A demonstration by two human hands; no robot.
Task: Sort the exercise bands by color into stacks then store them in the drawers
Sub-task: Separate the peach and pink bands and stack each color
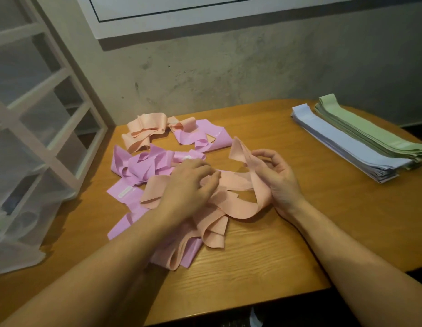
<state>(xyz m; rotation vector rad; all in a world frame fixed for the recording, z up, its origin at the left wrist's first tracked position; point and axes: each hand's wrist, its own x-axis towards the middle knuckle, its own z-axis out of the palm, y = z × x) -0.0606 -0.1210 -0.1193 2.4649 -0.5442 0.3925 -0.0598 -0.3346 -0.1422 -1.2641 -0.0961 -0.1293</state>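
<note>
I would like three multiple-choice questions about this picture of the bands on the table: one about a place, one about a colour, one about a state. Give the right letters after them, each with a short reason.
1. Where does the green stack lie?
A. at the table's right end, beside the blue stack
B. inside the drawer unit
C. under the left hand

2. Which colour is the band in the right hand?
A. green
B. blue
C. peach

3. In what state are the pink bands?
A. stacked flat
B. loose and tangled with peach ones
C. stored away

Answers: 1 A, both neat stacks sit side by side at the right end of the table. 2 C, its fingers curl round a peach strip. 3 B, they lie crumpled in the unsorted heap.
</note>
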